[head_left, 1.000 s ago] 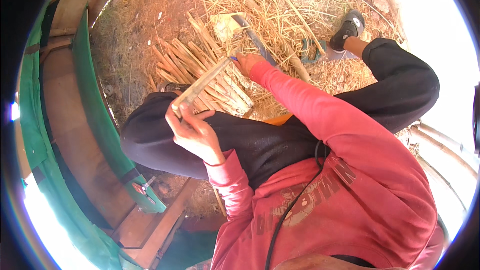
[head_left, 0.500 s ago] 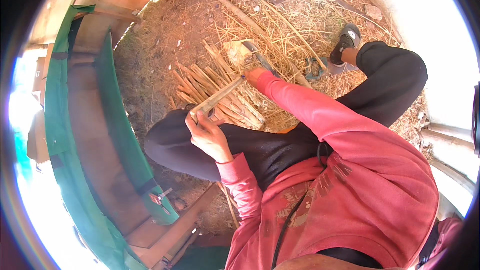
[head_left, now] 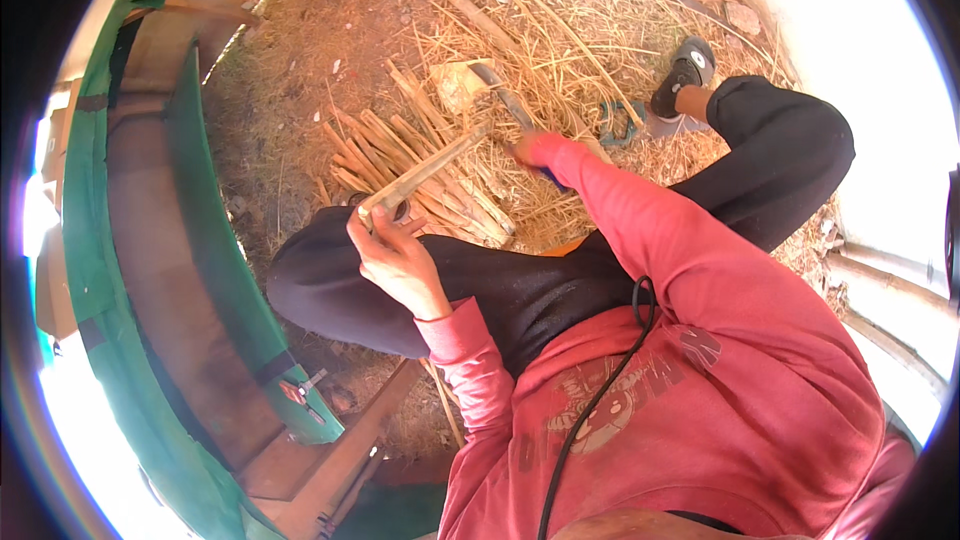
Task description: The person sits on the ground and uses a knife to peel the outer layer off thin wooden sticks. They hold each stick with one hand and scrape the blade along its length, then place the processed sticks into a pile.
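Observation:
My left hand (head_left: 398, 258) grips the near end of a split wooden stick (head_left: 425, 172), with the thumb and fingers around it. The stick slants up and right above my bent knee. My right hand (head_left: 527, 147) is beside the far end of the stick, smeared by motion. A bit of dark blue shows below its wrist, seemingly part of what it holds; the kind cannot be made out. Just beyond lies a dark grey, curved, blade-like piece (head_left: 508, 98) next to a pale wood block (head_left: 458, 87). A pile of split sticks (head_left: 440, 190) lies under the held stick.
Straw (head_left: 560, 60) covers the ground ahead, with a long pole (head_left: 460, 2) on it. At the left stands a green-edged wooden trough (head_left: 150, 210) with a small metal tool (head_left: 303, 387) near its end. My shoe (head_left: 685, 75) is at the upper right, beside a white wall (head_left: 850, 60).
My right hand has drawn back from the stick's far end, toward me and to the right. The left hand keeps its grip on the stick. The view has shifted slightly.

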Tool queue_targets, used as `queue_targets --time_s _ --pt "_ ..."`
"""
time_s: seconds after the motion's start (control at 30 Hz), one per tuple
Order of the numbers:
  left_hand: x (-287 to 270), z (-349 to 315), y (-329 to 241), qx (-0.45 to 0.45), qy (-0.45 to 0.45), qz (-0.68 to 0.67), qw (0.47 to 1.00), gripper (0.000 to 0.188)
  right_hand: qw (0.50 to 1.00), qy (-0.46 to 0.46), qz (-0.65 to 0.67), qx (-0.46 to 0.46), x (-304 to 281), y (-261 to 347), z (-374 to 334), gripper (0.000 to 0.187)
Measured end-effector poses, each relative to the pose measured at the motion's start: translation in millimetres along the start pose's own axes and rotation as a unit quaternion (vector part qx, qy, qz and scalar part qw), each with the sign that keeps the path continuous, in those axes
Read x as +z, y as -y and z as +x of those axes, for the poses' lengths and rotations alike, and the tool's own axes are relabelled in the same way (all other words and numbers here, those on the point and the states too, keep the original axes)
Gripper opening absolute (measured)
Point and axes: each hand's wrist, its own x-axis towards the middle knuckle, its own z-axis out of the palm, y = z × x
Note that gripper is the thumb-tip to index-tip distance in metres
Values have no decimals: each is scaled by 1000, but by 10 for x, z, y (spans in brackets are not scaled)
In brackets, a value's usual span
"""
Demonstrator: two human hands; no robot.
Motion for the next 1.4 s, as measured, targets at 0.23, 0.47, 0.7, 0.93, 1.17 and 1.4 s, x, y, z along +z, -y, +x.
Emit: queue_targets --time_s 0.23,0.47,0.7,0.93,1.17,1.4 --pt "12 41 -58 -18 16 -3 1000 24 984 -29 -51 167 285 -931 53 35" --pt "59 181 -99 30 -22 29 999 18 966 -31 -254 14 625 -1005 346 38" --pt "171 556 -145 41 -28 80 996 14 979 -189 -48 54 606 -1186 307 81" --pt "105 698 -75 -22 -11 70 997 22 979 -205 11 1 -378 -353 -428 62" --pt "144 645 -69 2 -4 99 995 22 945 -216 111 -219 -451 231 -1127 31" --pt "188 583 94 54 -6 93 994 20 864 -283 -273 -314 198 -643 -514 29"
